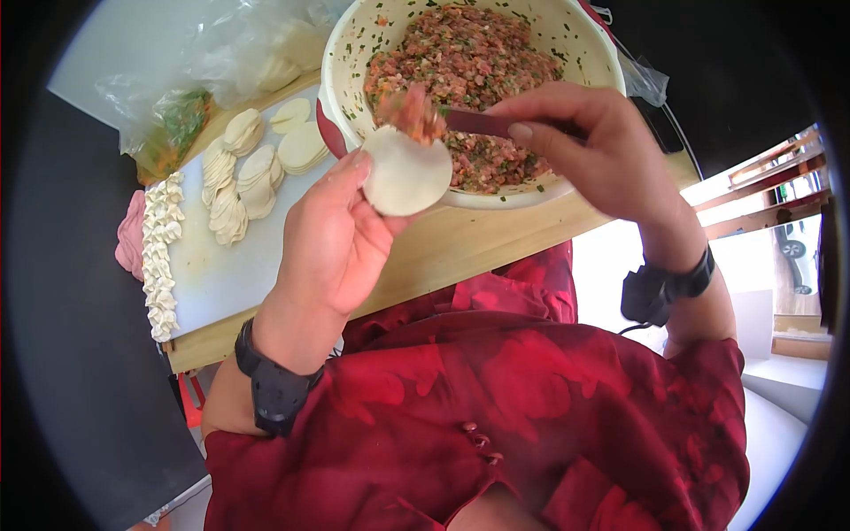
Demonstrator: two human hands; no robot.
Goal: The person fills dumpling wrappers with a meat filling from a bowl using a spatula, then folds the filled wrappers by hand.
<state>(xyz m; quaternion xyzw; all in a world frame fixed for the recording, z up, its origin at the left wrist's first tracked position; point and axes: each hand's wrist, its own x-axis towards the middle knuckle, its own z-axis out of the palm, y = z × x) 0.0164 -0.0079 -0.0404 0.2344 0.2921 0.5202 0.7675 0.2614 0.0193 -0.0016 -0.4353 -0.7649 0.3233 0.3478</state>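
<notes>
My left hand (332,234) holds a round, pale dumpling wrapper (407,181) between thumb and fingers, just in front of the bowl. My right hand (598,146) grips a dark flat spreader (478,121), its handle end hidden in the fingers. A lump of meat filling (414,115), slightly blurred, sits on the spreader's tip at the wrapper's upper edge. Behind both hands stands a large cream bowl (598,57) with red handles. Inside it is pink minced meat (469,49) mixed with green bits.
Left of the bowl, overlapping stacks of wrappers (257,177) lie on a white board (199,283). Folded dumplings (162,257) line its left edge, beside a pink cloth (131,237). Clear plastic bags (230,62) and a bag with greens (181,119) are behind. The wooden tabletop (496,232) runs beneath.
</notes>
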